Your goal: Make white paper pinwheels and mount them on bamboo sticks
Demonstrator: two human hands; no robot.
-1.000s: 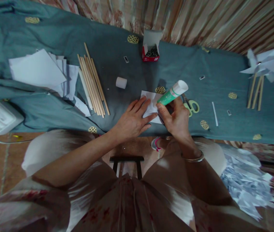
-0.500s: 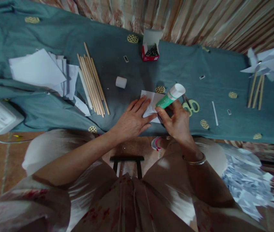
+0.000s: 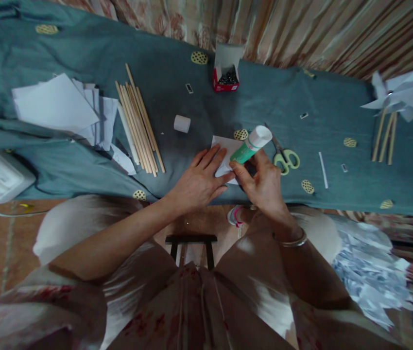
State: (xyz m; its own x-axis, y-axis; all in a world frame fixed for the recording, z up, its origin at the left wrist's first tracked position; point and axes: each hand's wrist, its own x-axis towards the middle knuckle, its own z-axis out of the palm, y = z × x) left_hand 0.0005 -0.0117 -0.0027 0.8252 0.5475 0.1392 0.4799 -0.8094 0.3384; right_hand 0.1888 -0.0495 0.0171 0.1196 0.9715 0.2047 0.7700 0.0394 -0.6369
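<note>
A small white paper lies near the front edge of the cloth-covered table. My left hand rests flat on its left part, fingers spread. Tilted over the sheet is a green and white glue stick, gripped by my right hand; its lower end meets the paper, though my fingers hide the tip. The white glue cap lies on its side to the upper left. Just right of my right hand are scissors with light green handles.
Wooden sticks and a stack of white paper lie at left. A red box of small dark metal pieces stands open at the back. Paper pinwheels on sticks lie at far right, past a narrow paper strip.
My right hand has slid a little to the left with the glue stick, uncovering more of the scissors. My left hand stays in place on the paper.
</note>
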